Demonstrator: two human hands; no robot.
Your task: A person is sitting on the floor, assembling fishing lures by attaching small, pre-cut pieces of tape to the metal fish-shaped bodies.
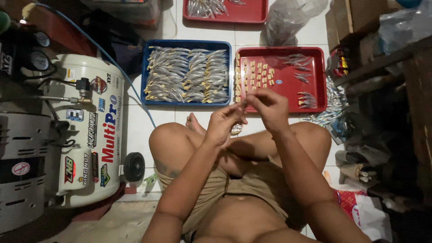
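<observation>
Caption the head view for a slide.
Seated cross-legged, both hands pinch a small piece above a blue tray and red tray.

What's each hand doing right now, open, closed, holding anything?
Left hand: fingers curled, pinching a small slim piece above the lap.
Right hand: fingers closed on the same small piece from the other side; what it is cannot be told.

White air compressor (pixel 96 130), blue hose (pixel 112 63), clear plastic bag (pixel 288 18), wooden shelf (pixel 387 63)

I see both forearms raised over crossed legs; left hand (pixel 223 123) and right hand (pixel 270 107) meet at fingertips, fingers curled in a pinch.
</observation>
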